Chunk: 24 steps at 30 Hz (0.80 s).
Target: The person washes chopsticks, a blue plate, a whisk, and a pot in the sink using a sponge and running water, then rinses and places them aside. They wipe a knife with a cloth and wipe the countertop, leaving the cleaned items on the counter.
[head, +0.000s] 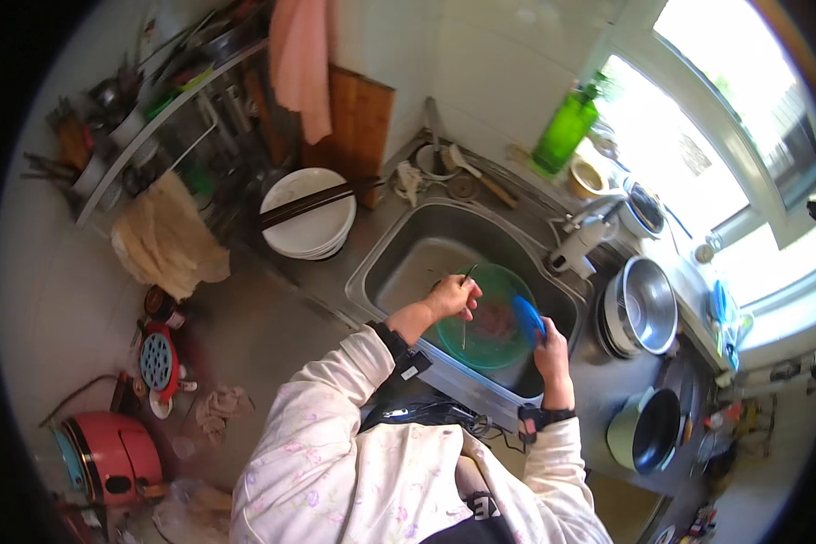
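My left hand [454,297] is closed around a thin dark-handled metal utensil [464,334], whose lower end points down over the green plastic basin [487,364]; what kind of utensil it is I cannot tell. In my right hand [551,343] is a blue plastic item [530,318], perhaps a lid or shallow dish, held tilted at the basin's right rim. The basin stands in the stainless steel sink [408,245]. Pinkish pieces [495,321] lie in it, too blurred to name.
White plates [306,190] with dark chopsticks across them are stacked left of the sink. A white faucet [578,245] rises behind it. Metal bowls [649,302] and a pale green pot [625,428] stand to the right. A wooden-handled brush [493,187] lies behind the sink, near a green bottle [564,132].
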Each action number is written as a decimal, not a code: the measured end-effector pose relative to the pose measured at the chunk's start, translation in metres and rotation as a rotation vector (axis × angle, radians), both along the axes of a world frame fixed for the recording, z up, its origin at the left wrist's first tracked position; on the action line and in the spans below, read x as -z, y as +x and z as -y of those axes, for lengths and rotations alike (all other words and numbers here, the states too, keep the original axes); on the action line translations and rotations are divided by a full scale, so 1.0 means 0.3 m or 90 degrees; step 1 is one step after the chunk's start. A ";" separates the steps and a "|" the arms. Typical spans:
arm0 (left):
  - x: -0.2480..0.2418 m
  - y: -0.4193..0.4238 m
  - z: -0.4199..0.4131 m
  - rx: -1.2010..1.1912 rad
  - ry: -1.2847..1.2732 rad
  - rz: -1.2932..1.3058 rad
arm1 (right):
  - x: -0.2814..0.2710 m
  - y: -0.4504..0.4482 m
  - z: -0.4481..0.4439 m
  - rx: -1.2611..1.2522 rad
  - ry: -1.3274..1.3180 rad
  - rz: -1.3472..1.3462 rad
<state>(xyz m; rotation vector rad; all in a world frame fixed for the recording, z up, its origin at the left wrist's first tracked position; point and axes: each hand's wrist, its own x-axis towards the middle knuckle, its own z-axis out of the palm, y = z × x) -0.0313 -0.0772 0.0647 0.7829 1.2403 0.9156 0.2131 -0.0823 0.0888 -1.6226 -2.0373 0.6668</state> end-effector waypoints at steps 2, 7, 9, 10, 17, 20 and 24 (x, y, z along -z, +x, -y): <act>0.002 -0.029 0.028 -0.015 -0.001 -0.001 | -0.028 -0.028 0.019 -0.155 0.117 -0.089; -0.125 -0.150 0.063 0.034 -0.014 0.138 | -0.141 -0.159 0.049 -0.350 0.260 0.010; -0.164 -0.186 0.101 -0.002 0.024 0.160 | -0.162 -0.205 0.066 -0.358 0.281 0.034; -0.178 -0.206 0.121 -0.020 0.022 0.160 | -0.167 -0.227 0.074 -0.352 0.299 0.043; -0.262 -0.380 0.265 -0.143 0.020 0.292 | -0.176 -0.352 0.072 -0.370 0.351 -0.033; -0.306 -0.494 0.318 -0.372 0.144 0.157 | -0.172 -0.378 0.063 -0.344 0.324 -0.012; -0.340 -0.722 0.338 -0.560 0.224 0.261 | -0.148 -0.367 0.062 -0.301 0.307 -0.018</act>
